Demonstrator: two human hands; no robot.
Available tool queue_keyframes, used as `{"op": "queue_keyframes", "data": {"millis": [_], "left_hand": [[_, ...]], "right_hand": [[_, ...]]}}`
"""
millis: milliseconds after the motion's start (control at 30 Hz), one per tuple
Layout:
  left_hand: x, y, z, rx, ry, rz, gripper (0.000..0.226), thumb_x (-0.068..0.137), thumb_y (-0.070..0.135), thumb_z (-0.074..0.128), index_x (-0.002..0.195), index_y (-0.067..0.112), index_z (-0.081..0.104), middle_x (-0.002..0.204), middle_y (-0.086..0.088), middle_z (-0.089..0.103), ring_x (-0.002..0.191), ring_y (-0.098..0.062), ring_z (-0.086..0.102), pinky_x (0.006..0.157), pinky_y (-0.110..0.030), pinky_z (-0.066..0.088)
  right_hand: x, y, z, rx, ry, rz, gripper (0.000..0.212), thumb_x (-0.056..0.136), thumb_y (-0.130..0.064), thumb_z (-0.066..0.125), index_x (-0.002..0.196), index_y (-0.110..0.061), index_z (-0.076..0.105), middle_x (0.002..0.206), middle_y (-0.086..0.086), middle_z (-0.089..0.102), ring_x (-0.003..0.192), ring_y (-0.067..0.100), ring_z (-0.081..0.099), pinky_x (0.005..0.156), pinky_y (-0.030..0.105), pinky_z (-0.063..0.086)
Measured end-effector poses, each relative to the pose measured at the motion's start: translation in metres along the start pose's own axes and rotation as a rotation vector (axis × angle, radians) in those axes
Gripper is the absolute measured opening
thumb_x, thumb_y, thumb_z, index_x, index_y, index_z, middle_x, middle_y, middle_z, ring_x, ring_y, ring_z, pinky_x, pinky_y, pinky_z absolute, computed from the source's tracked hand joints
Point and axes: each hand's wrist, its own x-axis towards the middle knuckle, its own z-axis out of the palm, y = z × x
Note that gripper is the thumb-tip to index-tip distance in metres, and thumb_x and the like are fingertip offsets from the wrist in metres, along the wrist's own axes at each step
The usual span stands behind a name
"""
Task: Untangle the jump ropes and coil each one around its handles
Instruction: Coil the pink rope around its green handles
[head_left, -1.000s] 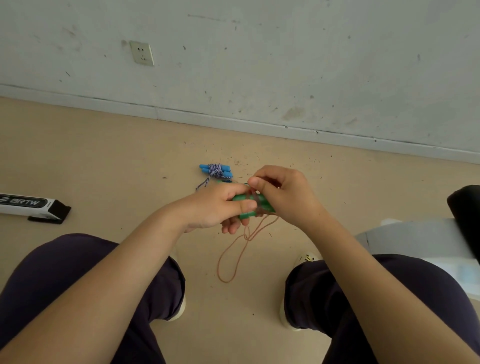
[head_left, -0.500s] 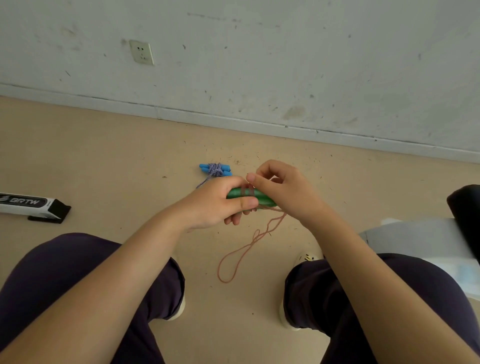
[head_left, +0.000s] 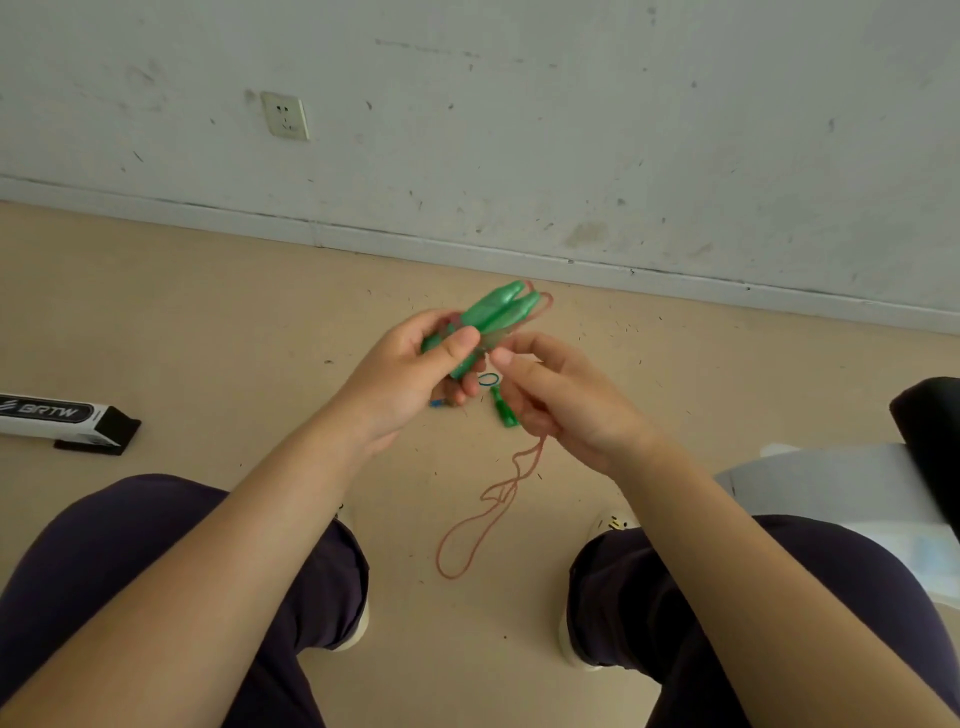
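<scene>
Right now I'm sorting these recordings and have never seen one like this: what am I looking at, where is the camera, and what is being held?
There is no machine here. A seated person wears a camera on the head, so you look down over both forearms and knees at a tan floor by a wall.

The left hand grips a pair of green jump-rope handles held side by side. The right hand pinches the thin reddish rope, whose loose loop hangs down toward the floor.

Past the hands, mostly hidden, a bit of blue, a small ring and a small green piece show. At far left lies a black-and-white box marked BRTW.
</scene>
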Motion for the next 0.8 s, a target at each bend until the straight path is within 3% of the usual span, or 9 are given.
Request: {"op": "queue_keyframes", "data": {"millis": [133, 233, 367, 533, 667, 800], "left_hand": [[-0.0025, -0.0023, 0.0027, 0.132, -0.015, 0.017, 0.021, 0.102, 0.021, 0.053, 0.118, 0.008, 0.056, 0.080, -0.007, 0.064, 0.056, -0.019, 0.061, 0.051, -0.029, 0.048], [-0.0040, 0.0005, -0.0003, 0.240, -0.087, -0.036, 0.024, 0.103, 0.030, 0.048, 0.120, 0.014, 0.053, 0.076, -0.008, 0.064, 0.050, -0.023, 0.059, 0.044, -0.028, 0.044], [-0.0051, -0.0008, 0.0002, 0.350, -0.120, -0.086, 0.020, 0.103, 0.041, 0.044, 0.109, 0.024, 0.053, 0.071, -0.003, 0.061, 0.047, -0.016, 0.053, 0.045, -0.027, 0.040], [-0.0041, -0.0019, 0.0052, 0.250, -0.088, -0.111, 0.025, 0.104, 0.038, 0.043, 0.109, 0.016, 0.055, 0.078, -0.007, 0.063, 0.051, -0.018, 0.057, 0.046, -0.027, 0.042], [-0.0036, -0.0040, 0.0078, 0.182, -0.065, -0.103, 0.030, 0.104, 0.033, 0.046, 0.123, 0.012, 0.054, 0.080, -0.006, 0.067, 0.057, -0.022, 0.063, 0.050, -0.029, 0.046], [-0.0039, -0.0035, 0.0085, 0.179, -0.038, -0.072, 0.032, 0.104, 0.030, 0.048, 0.135, 0.019, 0.048, 0.081, -0.008, 0.062, 0.056, -0.019, 0.058, 0.050, -0.027, 0.043]], "right_hand": [[-0.0006, 0.0008, 0.0101, -0.258, 0.139, -0.054, 0.028, 0.099, -0.034, 0.054, 0.106, -0.009, 0.062, 0.046, -0.016, 0.047, 0.044, 0.007, 0.030, 0.045, 0.021, 0.027], [-0.0001, 0.0006, 0.0076, -0.239, 0.199, -0.058, 0.033, 0.102, -0.036, 0.047, 0.097, -0.010, 0.067, 0.047, -0.013, 0.041, 0.042, 0.006, 0.030, 0.042, 0.018, 0.028], [0.0000, 0.0007, 0.0056, -0.354, 0.288, -0.104, 0.029, 0.099, -0.034, 0.054, 0.090, -0.012, 0.071, 0.043, -0.015, 0.041, 0.041, 0.002, 0.035, 0.045, 0.014, 0.029], [0.0001, 0.0020, 0.0074, -0.256, 0.363, -0.145, 0.018, 0.091, -0.037, 0.065, 0.095, -0.021, 0.071, 0.042, -0.010, 0.038, 0.047, 0.018, 0.025, 0.041, 0.021, 0.024], [0.0018, 0.0035, 0.0068, -0.134, 0.302, -0.094, 0.015, 0.094, -0.033, 0.063, 0.097, -0.018, 0.066, 0.044, -0.007, 0.038, 0.042, 0.012, 0.026, 0.042, 0.021, 0.026], [0.0029, 0.0069, 0.0077, -0.124, 0.269, -0.059, 0.026, 0.097, -0.032, 0.059, 0.104, -0.007, 0.063, 0.045, -0.007, 0.037, 0.042, 0.011, 0.025, 0.043, 0.025, 0.023]]}}
